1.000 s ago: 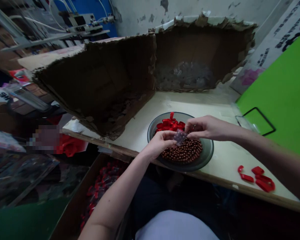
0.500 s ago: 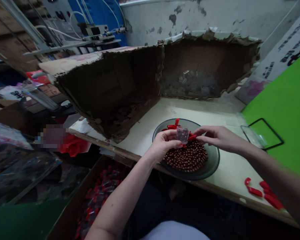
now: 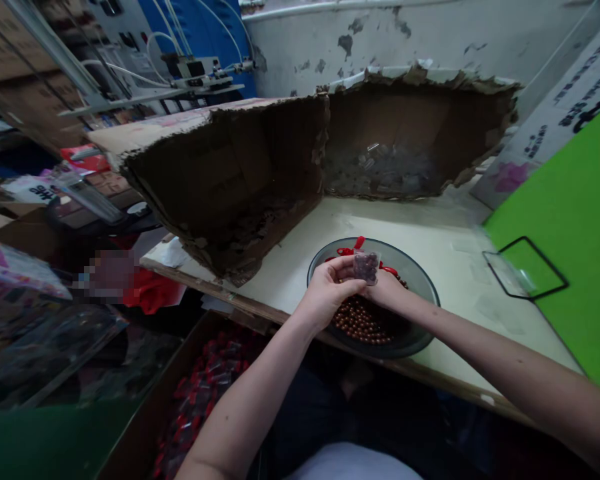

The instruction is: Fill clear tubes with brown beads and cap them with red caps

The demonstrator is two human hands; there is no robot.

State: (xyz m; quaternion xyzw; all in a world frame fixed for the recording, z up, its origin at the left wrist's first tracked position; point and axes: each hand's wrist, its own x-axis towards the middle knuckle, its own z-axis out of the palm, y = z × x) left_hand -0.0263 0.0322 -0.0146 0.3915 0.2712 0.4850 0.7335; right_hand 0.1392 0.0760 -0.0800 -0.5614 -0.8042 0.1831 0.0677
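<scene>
A grey bowl (image 3: 420,280) on the pale table holds several small brown beads (image 3: 363,321) and red plastic pieces (image 3: 353,249). My left hand (image 3: 327,293) is closed on a small clear plastic container (image 3: 365,265) with dark beads inside, held upright over the bowl. My right hand (image 3: 387,290) lies low in the bowl, just under and right of the container; its fingers are hidden behind the left hand and the container.
Two torn cardboard boxes lie open on their sides behind the bowl: a dark one (image 3: 220,173) and one with clear containers (image 3: 385,170). A green board (image 3: 570,220) stands right. A carton of filled red-capped containers (image 3: 200,393) sits below the table edge.
My right hand has come in from the right and dropped into the bowl beside the left hand. The container stays held upright. The view has shifted, so the red pieces on the table are out of frame.
</scene>
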